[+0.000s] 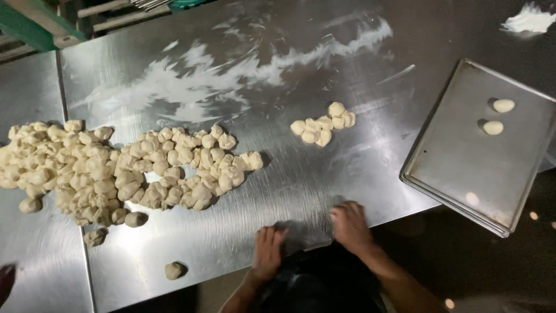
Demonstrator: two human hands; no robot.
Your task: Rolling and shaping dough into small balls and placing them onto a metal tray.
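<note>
Both hands are pressing palm-down on the steel tabletop (278, 174) near its front edge, the left hand (268, 250) and right hand (350, 225) each seemingly rolling a dough piece; light, even circling under a cupped palm would be shaping it best. Any dough beneath is hidden, and the fingers are lying close together, flat. The big dough pile (116, 168), small cluster (322, 124) and tray (457, 156) are sitting apart.
</note>
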